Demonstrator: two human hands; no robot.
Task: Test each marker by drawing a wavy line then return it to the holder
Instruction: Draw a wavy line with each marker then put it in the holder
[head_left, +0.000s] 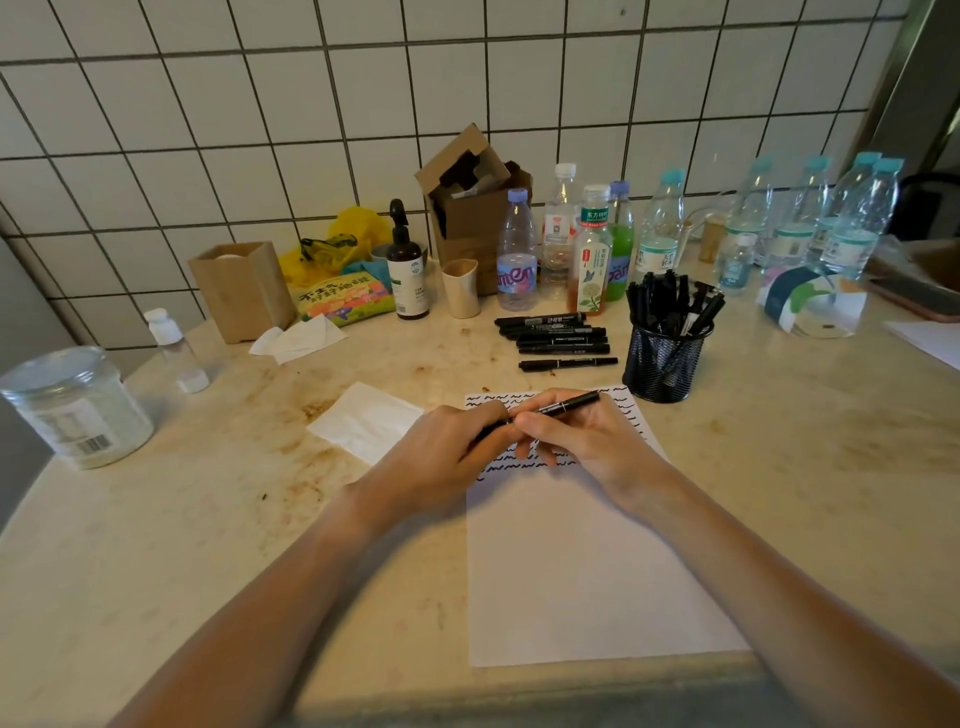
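Note:
Both hands meet over the upper part of a white sheet of paper (582, 561) that bears rows of black wavy lines. My right hand (587, 436) grips a black marker (571, 402), which points up and right. My left hand (447, 457) closes on the marker's left end; whether that end is capped is hidden. A black mesh holder (665, 364) with several markers stands just right of the paper's top edge. Several more black markers (556, 335) lie flat on the table behind the paper.
A folded tissue (363, 421) lies left of the paper. Bottles (592, 249), a cardboard box (472, 208), a beige cup (460, 288) and a pump bottle (408, 265) line the tiled wall. A clear jar (72, 405) stands at far left.

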